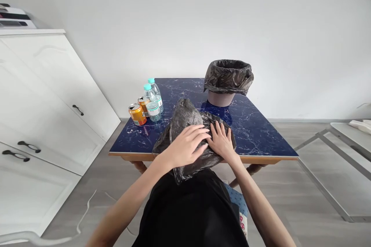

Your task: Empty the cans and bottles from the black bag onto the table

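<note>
My left hand (pixel 187 147) and right hand (pixel 222 142) press flat, fingers (pixel 199 129) spread, clamping nothing, on the crumpled black plastic bag (pixel 185 117) at the blue marble desk's (pixel 261 131) near edge. Flattening step, I judge; next needs smoothing outward.

No readable text; labels on cans (pixel 137 114), bottles (pixel 152 105) too small.

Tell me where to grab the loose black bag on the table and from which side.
Pinch the black bag at its raised, bunched far end, coming from above. That peak stands clear, while the left hand and right hand press flat on the near part.
</note>
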`<state>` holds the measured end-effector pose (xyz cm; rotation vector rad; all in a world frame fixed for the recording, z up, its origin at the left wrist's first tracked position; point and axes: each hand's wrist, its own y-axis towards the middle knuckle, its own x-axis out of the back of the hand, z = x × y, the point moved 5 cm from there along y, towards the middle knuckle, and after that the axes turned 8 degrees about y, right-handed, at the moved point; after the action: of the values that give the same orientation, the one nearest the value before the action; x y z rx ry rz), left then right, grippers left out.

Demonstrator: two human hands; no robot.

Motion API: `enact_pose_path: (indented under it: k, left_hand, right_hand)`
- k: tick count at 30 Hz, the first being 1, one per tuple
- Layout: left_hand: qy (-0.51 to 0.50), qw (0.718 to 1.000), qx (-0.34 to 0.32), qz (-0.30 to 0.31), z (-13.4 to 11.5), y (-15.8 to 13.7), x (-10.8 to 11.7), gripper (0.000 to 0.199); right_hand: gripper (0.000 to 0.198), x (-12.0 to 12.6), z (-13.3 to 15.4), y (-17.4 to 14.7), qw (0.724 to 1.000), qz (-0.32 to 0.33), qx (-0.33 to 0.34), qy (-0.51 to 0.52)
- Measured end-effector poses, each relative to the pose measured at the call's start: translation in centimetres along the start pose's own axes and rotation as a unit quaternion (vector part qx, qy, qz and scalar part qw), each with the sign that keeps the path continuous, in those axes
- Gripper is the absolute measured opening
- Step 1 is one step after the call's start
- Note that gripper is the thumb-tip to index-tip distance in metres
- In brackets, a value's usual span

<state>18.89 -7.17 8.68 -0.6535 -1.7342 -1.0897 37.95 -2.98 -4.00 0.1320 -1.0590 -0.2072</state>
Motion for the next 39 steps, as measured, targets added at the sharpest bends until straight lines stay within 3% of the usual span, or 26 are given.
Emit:
enact_pose_path:
  k: [3, 5, 8, 11, 13, 15, 17, 18, 22, 24, 29, 32, 35, 39]
  left_hand:
    - [0.008, 0.987, 0.076, 0.141, 2.0, 0.1, -4.0, 0.076]
    - [0.012, 0.977, 0.123, 0.175, 3.9, -1.2, -5.3, 0.089]
    - [0.017, 0.971, 0.152, 0.184, 5.5, -4.2, -4.8, 0.091]
    - [0.029, 0.969, 0.182, 0.167, 5.8, -6.9, -2.4, 0.087]
    - [0.031, 0.975, 0.169, 0.143, 5.5, -7.9, -0.9, 0.085]
    - [0.024, 0.982, 0.122, 0.141, 5.2, -8.3, -0.5, 0.097]
    - [0.024, 0.984, 0.086, 0.153, 5.4, -8.6, -1.0, 0.116]
    - [0.027, 0.984, 0.082, 0.153, 5.8, -8.7, -1.5, 0.116]
    - [-0.018, 0.993, 0.077, 0.090, 7.0, -8.7, -2.6, 0.069]
    - [-0.061, 0.994, 0.069, 0.056, 7.1, -8.5, -2.3, 0.056]
    - [-0.088, 0.990, 0.114, -0.011, 6.7, -7.3, 0.5, 0.044]
    - [-0.083, 0.982, 0.159, -0.056, 6.6, -6.6, 2.3, 0.031]
    - [-0.056, 0.975, 0.194, -0.096, 7.3, -5.5, 3.6, 0.024]
    - [0.015, 0.961, 0.239, -0.135, 10.0, -3.2, 4.4, 0.020]
  right_hand:
    - [0.082, 0.7, -2.2, 0.6, 0.999, -0.029, -0.041, -0.005]
    - [0.085, 1.7, -3.9, 0.3, 0.996, -0.051, -0.073, -0.002]
    - [0.090, 3.8, -5.6, -1.1, 0.993, -0.069, -0.093, 0.011]
    - [0.088, 6.2, -5.7, -3.3, 0.997, -0.055, -0.039, 0.029]
    - [0.085, 7.2, -5.0, -4.8, 0.999, -0.008, 0.035, 0.032]
    - [0.093, 7.4, -4.6, -6.0, 0.994, 0.058, 0.096, 0.020]
    - [0.106, 7.0, -5.0, -6.8, 0.988, 0.109, 0.111, -0.005]
    - [0.109, 6.8, -5.4, -7.0, 0.986, 0.124, 0.109, -0.017]
    - [0.083, 6.4, -6.8, -7.1, 0.987, 0.115, 0.109, -0.040]
    - [0.073, 7.1, -7.0, -7.2, 0.988, 0.096, 0.119, -0.020]
    - [0.070, 10.1, -7.1, -7.2, 0.987, 0.076, 0.098, 0.098]
    - [0.055, 11.4, -7.8, -6.9, 0.988, 0.043, 0.054, 0.134]
    - [0.037, 11.5, -8.6, -6.4, 0.989, 0.020, 0.023, 0.141]
    - [0.049, 10.8, -9.0, -5.4, 0.988, 0.002, -0.017, 0.153]
